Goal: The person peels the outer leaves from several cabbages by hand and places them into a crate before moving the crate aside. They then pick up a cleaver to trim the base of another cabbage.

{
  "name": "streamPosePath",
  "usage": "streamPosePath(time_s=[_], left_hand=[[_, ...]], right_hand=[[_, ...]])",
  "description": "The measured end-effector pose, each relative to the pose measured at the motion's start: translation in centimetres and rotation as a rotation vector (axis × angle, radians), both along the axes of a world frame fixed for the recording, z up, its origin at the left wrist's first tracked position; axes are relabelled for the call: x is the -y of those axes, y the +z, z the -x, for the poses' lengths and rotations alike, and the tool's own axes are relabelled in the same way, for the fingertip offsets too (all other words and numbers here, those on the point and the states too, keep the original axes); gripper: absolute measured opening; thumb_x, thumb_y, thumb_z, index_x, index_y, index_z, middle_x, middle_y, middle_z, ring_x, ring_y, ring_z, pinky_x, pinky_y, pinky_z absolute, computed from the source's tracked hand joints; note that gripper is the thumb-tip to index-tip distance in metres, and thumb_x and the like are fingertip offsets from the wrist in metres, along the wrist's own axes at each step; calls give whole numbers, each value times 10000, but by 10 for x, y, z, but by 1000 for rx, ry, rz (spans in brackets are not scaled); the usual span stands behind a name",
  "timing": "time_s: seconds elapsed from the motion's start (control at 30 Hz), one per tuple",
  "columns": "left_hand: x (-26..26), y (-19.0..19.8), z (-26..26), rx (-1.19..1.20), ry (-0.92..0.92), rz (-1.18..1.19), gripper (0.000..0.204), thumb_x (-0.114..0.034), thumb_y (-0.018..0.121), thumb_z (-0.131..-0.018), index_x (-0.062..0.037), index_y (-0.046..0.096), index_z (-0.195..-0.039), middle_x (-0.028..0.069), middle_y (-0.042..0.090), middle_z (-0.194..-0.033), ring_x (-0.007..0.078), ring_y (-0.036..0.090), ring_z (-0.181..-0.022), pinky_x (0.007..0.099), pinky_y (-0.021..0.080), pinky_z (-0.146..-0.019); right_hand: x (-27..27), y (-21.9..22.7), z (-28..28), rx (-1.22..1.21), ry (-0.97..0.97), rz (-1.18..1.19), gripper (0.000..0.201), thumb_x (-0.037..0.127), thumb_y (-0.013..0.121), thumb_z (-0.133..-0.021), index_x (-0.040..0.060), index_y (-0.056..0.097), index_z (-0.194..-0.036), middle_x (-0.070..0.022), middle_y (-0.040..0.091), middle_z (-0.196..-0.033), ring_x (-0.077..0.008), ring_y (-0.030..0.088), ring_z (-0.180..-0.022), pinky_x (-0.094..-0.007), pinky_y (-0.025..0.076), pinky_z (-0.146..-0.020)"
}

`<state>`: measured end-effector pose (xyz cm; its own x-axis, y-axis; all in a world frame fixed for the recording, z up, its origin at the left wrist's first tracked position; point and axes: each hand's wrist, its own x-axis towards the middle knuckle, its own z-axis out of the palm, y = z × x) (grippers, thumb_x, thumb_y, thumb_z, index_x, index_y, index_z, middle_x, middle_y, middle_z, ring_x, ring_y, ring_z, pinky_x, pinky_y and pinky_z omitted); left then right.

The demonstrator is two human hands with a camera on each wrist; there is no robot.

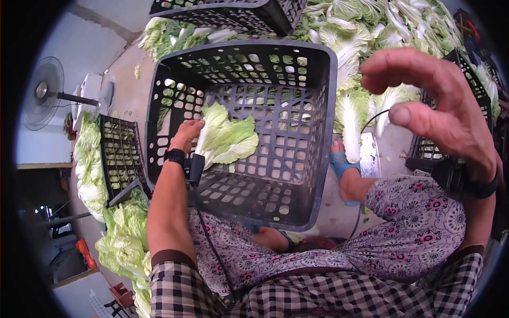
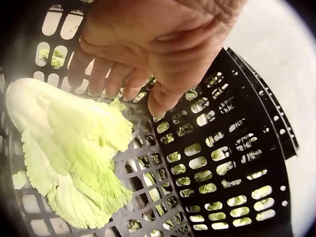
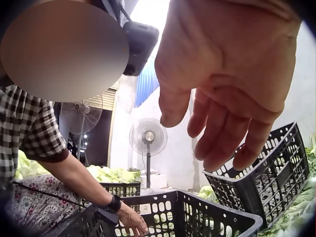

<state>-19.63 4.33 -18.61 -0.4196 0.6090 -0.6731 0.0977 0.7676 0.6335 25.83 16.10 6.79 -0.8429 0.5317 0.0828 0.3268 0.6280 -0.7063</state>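
A black plastic crate (image 1: pixel 328 106) with slotted walls stands in front of the person's knees. Inside it is a pale green napa cabbage leaf (image 1: pixel 228 139), its white stem end at the left in the left wrist view. The left hand (image 1: pixel 186 135) reaches into the crate beside this leaf. Its fingers (image 2: pixel 112 79) are loosely extended, with nothing held in them. Raised at the right, over the floor outside the crate, is the right hand (image 1: pixel 437 98). Thumb and fingers are spread apart in a loose curve, and nothing is between them.
Heaped napa cabbages (image 1: pixel 392 26) lie behind the crate. Another black crate (image 1: pixel 233 16) leans at the back, and a further crate (image 1: pixel 121 151) stands at the left among cabbages (image 1: pixel 124 238). One cabbage (image 1: pixel 350 127) lies by the foot (image 1: pixel 352 183). A fan (image 1: pixel 42 90) stands far left.
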Motion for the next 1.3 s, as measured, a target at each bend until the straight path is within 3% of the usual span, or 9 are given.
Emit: streamPosePath(time_s=[0.17,0.3,0.4,0.57,0.67,0.8,1.03,1.17,1.3], left_hand=[[1,-14,9,-200,-90,226,542,-416,654,-763,-56,556,-1157,138,555,-1048,244,498,-853,410,407,-686],[37,-87,45,-81,-217,243,644,-264,765,-705,26,486,-1207,159,563,-1126,278,549,-958,419,457,-754],[30,-51,4,-271,-132,314,697,-241,796,-667,49,458,-1204,147,589,-1084,259,562,-989,384,456,-812],[26,-67,12,-780,-690,432,823,-376,801,-549,32,438,-1165,197,570,-1106,343,563,-1016,381,449,-882],[26,-68,14,-551,-591,349,755,-369,777,-572,27,451,-1125,191,577,-1087,324,571,-1006,359,448,-877],[20,-51,9,-662,-460,202,639,-329,757,-599,25,481,-1054,191,612,-982,285,606,-917,343,468,-815],[-9,95,-44,56,-196,-214,458,-379,536,-827,9,557,-1069,68,646,-887,127,637,-705,277,529,-619],[6,152,-96,430,-84,-388,457,-342,474,-901,7,496,-1196,100,622,-1067,162,629,-908,297,518,-784],[24,181,-161,788,-105,-527,502,-342,461,-924,7,409,-1282,135,552,-1201,201,578,-1043,321,462,-921]], right_hand=[[-5,-1,-2,-23,34,16,530,353,657,-779,-21,535,-1135,-138,596,-1013,-237,581,-969,-365,445,-887],[-8,1,3,-38,-9,58,526,336,663,-774,-23,535,-1136,-143,594,-1025,-239,586,-969,-377,446,-890],[-10,-1,11,-4,-47,81,527,336,662,-775,-18,533,-1143,-138,598,-1030,-237,585,-990,-379,445,-899],[-17,-4,18,-17,64,20,538,348,664,-776,-9,529,-1157,-128,607,-1023,-239,586,-1005,-386,450,-902],[-15,-3,19,-4,76,30,519,342,660,-781,5,537,-1156,-125,612,-1011,-241,591,-991,-387,457,-890],[-13,-12,18,6,111,49,492,342,650,-792,23,548,-1152,-123,617,-996,-233,597,-953,-381,465,-869],[-4,-5,25,-1,83,17,573,212,714,-718,31,499,-1218,-117,599,-1080,-223,573,-980,-360,456,-891],[17,-6,38,-115,182,-320,874,193,753,-638,86,304,-1379,-146,411,-1343,-277,466,-1161,-389,370,-1005],[48,-1,50,-5,257,-650,875,240,771,-606,128,334,-1355,-138,402,-1335,-314,397,-1235,-506,215,-1066]])
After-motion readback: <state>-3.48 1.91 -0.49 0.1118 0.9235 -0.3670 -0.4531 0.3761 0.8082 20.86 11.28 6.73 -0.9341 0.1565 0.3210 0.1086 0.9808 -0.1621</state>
